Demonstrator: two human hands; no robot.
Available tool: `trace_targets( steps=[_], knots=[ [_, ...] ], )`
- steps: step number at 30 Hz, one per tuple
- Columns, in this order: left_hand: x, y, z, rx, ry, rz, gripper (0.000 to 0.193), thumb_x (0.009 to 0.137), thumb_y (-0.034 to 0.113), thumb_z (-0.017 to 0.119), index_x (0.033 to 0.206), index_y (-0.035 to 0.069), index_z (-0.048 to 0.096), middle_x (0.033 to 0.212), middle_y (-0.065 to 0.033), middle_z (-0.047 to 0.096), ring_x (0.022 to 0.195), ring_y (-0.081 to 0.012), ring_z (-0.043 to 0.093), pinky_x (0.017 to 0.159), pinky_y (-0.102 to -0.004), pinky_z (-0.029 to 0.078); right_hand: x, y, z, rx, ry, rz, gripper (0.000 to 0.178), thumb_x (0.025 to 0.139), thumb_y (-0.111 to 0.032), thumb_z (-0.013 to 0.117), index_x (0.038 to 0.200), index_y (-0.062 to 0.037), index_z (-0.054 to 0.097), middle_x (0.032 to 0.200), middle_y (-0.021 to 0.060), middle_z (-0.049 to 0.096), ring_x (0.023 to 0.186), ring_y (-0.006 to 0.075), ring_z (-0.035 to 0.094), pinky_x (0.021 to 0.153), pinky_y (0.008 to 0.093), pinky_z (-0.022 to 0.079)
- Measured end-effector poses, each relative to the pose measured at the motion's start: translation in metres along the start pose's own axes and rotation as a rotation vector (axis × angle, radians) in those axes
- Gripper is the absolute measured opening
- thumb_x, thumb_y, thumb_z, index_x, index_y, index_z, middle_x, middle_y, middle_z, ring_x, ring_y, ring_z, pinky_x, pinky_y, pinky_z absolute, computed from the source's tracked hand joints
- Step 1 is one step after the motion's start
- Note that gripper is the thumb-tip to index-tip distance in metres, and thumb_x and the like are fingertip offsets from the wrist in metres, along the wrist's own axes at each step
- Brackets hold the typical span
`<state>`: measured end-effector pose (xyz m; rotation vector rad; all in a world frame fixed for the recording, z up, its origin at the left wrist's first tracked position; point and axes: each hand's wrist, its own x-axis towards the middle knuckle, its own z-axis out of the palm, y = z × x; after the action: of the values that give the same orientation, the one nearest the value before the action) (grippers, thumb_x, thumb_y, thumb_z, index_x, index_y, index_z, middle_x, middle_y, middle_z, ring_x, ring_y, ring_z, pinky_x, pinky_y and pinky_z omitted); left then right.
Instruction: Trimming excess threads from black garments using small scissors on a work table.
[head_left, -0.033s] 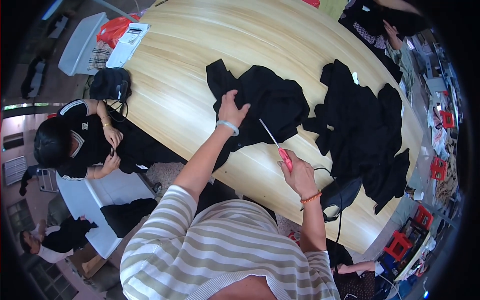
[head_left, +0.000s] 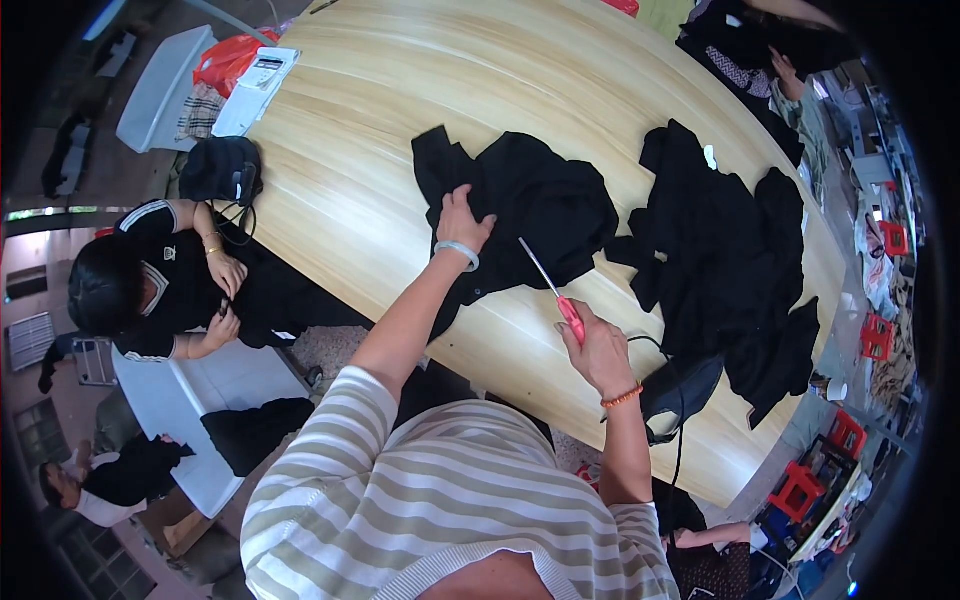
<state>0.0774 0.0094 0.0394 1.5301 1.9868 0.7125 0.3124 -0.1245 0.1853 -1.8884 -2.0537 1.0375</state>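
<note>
A black garment lies bunched on the light wood table. My left hand rests on its left part, fingers stretched out and thumb apart, gripping nothing. In my right hand is a screwdriver-like tool with a red handle and a thin metal shaft. The shaft slants up and left, its end over the garment's lower part. Whether the end touches the cloth, I cannot tell, and the tip's shape is too small to make out.
More black garments lie in a heap on the table at right. Below them is a dark device with a cord. A dark bag-like thing sits at the left edge, near a co-worker handling black cloth. Red stools stand lower right.
My left hand has slid very slightly toward me, and the garment's upper left corner has shifted a little the same way. My right hand and the tool look the same.
</note>
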Motion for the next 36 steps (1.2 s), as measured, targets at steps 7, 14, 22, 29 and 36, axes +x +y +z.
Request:
trace_targets(
  steps=[7,14,22,29,36],
  knots=[
    [0.029,-0.055,0.015,-0.120,0.066,-0.231,0.049,0.077,0.012,0.073,0.121,0.007,0.053,0.103,-0.0153,0.061,0.096,-0.0315,0.061,0.086,-0.0417,0.049,-0.004,0.001,-0.001,-0.007,0.007,-0.025,0.036,0.089,-0.026,0.060,0.120,-0.0087,0.054,0.084,0.0228,0.066,0.079,0.0414,0.064,0.072,0.0463,0.051],
    [-0.008,-0.027,-0.052,-1.665,-0.368,-0.588,0.015,0.095,0.024,0.058,0.102,0.013,0.065,0.101,-0.0091,0.069,0.100,-0.0263,0.065,0.090,-0.0509,0.048,-0.003,0.007,0.000,0.047,-0.012,-0.017,0.038,0.089,-0.027,0.060,0.121,-0.0087,0.054,0.083,0.0226,0.066,0.079,0.0409,0.064,0.074,0.0463,0.050],
    [-0.027,-0.034,-0.032,-1.693,-0.350,-0.511,0.007,0.094,0.004,0.055,0.098,0.007,0.060,0.096,-0.0069,0.069,0.102,-0.0290,0.066,0.104,-0.0556,0.042,0.010,-0.016,-0.008,-0.040,-0.154,-0.025,0.040,0.088,-0.030,0.060,0.119,-0.0061,0.057,0.079,0.0220,0.066,0.077,0.0399,0.064,0.075,0.0452,0.049],
    [-0.038,-0.030,-0.028,-1.825,-0.391,-0.399,0.005,0.094,0.002,0.056,0.093,0.007,0.056,0.096,-0.0084,0.069,0.106,-0.0343,0.064,0.103,-0.0514,0.045,0.015,-0.017,-0.007,-0.078,-0.117,-0.086,0.036,0.088,-0.026,0.060,0.118,-0.0067,0.056,0.076,0.0191,0.066,0.075,0.0368,0.065,0.072,0.0434,0.050],
    [-0.040,-0.046,-0.043,-1.218,-0.474,-0.650,0.014,0.088,0.003,0.065,0.094,0.011,0.054,0.085,-0.0023,0.063,0.077,-0.0212,0.070,0.069,-0.0324,0.060,0.013,-0.009,0.002,-0.019,-0.059,-0.100,0.033,0.088,-0.022,0.060,0.117,-0.0084,0.056,0.081,0.0186,0.067,0.076,0.0368,0.065,0.070,0.0432,0.051]
  ],
)
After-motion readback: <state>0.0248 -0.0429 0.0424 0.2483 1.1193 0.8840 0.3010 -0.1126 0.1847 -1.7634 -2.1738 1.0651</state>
